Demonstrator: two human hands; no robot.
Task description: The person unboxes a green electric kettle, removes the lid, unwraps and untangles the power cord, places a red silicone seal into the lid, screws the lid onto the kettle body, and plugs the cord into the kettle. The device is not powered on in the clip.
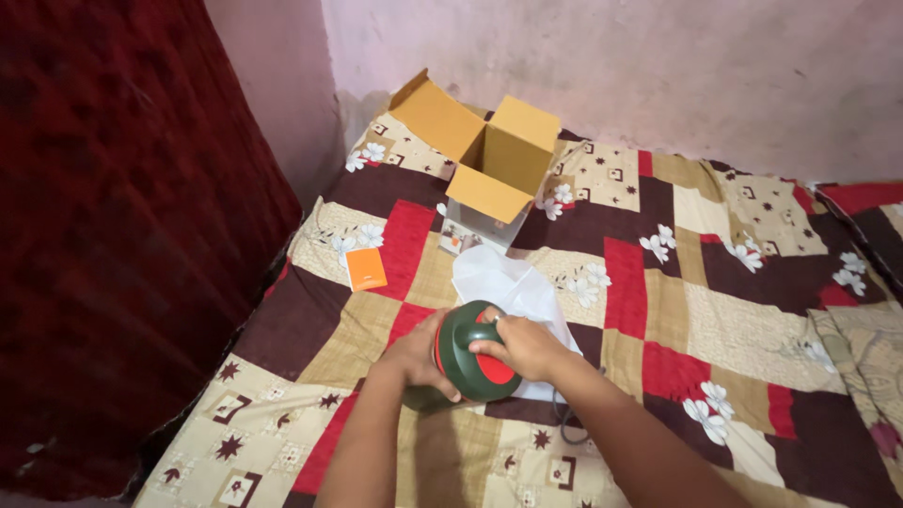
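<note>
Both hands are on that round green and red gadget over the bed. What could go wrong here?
The round dark green and red plastic appliance is held above the patchwork bedspread only by the left hand and right hand; a slip could drop it. The dark cord by the right arm might snag. The white plastic bag lies right behind and could get caught up in the hands.

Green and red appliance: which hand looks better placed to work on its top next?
Probably the right hand: it lies on top of the green and red appliance, while the left hand cups its side, steadying it.
</note>
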